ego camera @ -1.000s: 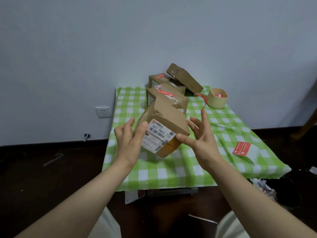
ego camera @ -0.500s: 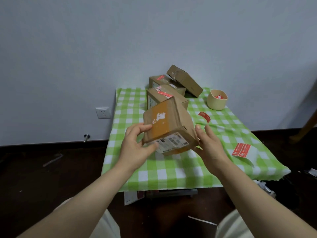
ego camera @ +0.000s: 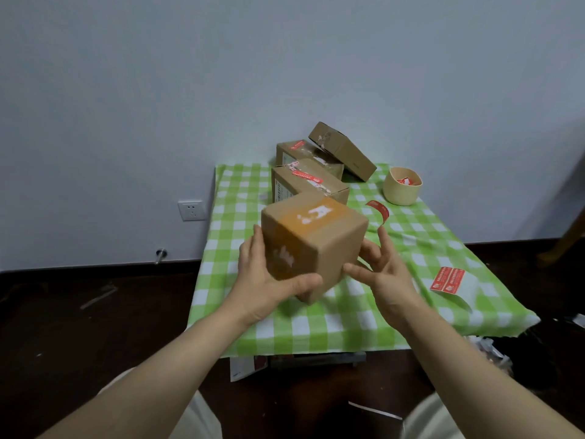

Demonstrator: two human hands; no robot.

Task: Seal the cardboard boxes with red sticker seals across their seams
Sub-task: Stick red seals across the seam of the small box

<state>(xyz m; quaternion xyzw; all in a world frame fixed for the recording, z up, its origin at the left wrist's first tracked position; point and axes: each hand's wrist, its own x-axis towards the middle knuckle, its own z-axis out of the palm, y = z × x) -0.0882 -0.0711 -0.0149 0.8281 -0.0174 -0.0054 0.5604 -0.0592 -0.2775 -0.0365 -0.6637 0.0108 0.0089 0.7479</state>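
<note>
I hold a small cardboard box [ego camera: 329, 239] with an orange tape band above the green checked table [ego camera: 411, 248]. My left hand [ego camera: 269, 277] grips its left and lower side. My right hand [ego camera: 380, 267] touches its right side with fingers spread, and a curled red sticker seal [ego camera: 378, 210] hangs from a raised fingertip. A backing sheet with red stickers [ego camera: 448, 280] lies at the right. Behind the held box stand two boxes bearing red seals, the nearer one [ego camera: 304, 182] and the farther one [ego camera: 294, 152], with a third box [ego camera: 343, 150] leaning tilted on them.
A beige cup [ego camera: 402, 188] holding red sticker scraps stands at the back right of the table. The wall with a socket [ego camera: 191, 210] rises just behind. Paper scraps [ego camera: 493, 353] lie on the dark floor by the table's right front corner.
I have rolled the held box over: its shipping label has turned out of sight and the orange tape band now faces up. The sticker stays on my right fingertip.
</note>
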